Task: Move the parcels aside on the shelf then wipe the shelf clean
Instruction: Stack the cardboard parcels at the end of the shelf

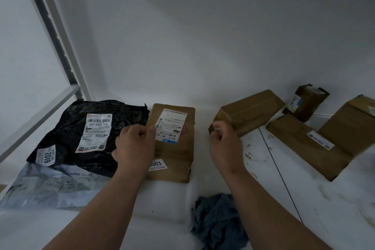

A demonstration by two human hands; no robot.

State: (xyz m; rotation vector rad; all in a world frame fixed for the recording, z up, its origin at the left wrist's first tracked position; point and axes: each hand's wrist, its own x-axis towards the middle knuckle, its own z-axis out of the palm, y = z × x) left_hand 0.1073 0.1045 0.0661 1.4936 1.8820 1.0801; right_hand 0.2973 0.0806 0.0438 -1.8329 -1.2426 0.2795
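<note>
Nearest the camera, a crumpled blue cloth (218, 221) is left lying at the front edge of the white shelf (294, 205), apart from both hands; presumably it is parked there until wiping can begin. Just beside it, a white padded parcel (164, 201) is laid flat, with a pale grey mailer (46, 184) to its left.

Further in, the left hand (135, 146) is held over the edge of the brown box (173, 142), its fingers curled at the box's near-left side; a firm grip cannot be confirmed. The right hand (225, 146) is closed, fingers curled, on the near corner of an angled carton (249, 111), probably so it can be slid aside. A black poly bag (85, 134) is pressed against the left frame.

Between the hands, bare shelf is exposed. Brownish stains (248, 155) are seen beside the right wrist. Farther right, three more cartons (308, 144) are bunched together toward the wall.
</note>
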